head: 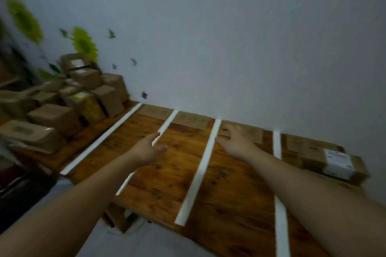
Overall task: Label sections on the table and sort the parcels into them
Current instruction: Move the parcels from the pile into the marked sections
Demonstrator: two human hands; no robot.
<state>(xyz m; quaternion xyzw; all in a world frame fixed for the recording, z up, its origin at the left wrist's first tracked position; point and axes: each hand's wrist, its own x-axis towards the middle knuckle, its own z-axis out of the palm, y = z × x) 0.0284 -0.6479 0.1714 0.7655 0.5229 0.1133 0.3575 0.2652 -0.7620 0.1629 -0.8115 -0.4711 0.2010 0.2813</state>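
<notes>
Left hand: the left hand (pixel 149 147) hangs loosely spread, holding nothing, over a white tape strip (pixel 198 173) on the brown wooden worktop (pixel 167 173).
Right hand: the right hand (pixel 235 142) rests with fingers spread on a flat brown cardboard label card (pixel 253 133), probably seating it by the wall; blur hides the contact.
Parcels: stacked brown cardboard parcels (pixel 62 100) sit well left of the left hand. One white-labelled brown parcel (pixel 334 160) lies right of the right hand.
Room: the lanes below both hands look passable.

A makeshift parcel-sorting corner in a homely room: a wooden table (pixel 158 177) stands against a white wall (pixel 229 48) with sunflower stickers (pixel 84 45). Brown cardboard parcels (pixel 69 98) are heaped at the table's left end, and white strips (pixel 198 171) divide its top.
</notes>
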